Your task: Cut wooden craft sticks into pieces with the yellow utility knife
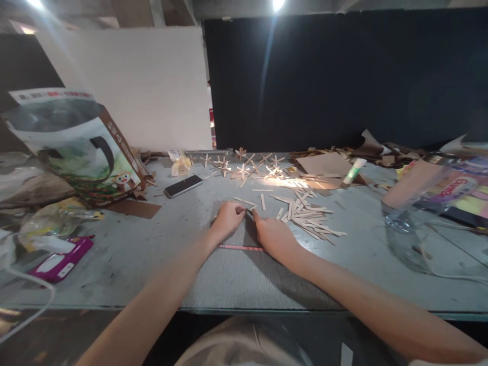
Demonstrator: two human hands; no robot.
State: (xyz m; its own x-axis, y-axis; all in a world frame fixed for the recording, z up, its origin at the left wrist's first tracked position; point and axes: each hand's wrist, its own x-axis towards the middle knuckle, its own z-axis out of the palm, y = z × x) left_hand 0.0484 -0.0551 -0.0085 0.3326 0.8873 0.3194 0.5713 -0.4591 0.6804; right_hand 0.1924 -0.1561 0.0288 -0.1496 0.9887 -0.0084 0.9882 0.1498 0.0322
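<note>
Near the middle of the table, my left hand (227, 217) is closed in a pinch at one end of a small, thin, dark-looking piece (249, 213) that I cannot make out clearly. My right hand (275, 235) has its fingers curled, its fingertips close to the other end of that piece. Just beyond the fingertips lie a few loose wooden craft sticks (263, 202). A larger pile of craft sticks (310, 218) spreads out to the right of my right hand. Below both hands runs a thin pinkish-red strip (242, 247).
Star-shaped stick pieces (244, 172) stand toward the back. A phone (183, 186) lies left of them, a glue stick (354, 171) right. At left are a large printed bag (76, 147) and a purple object (63, 259); at right, a clear plastic bottle (404, 203).
</note>
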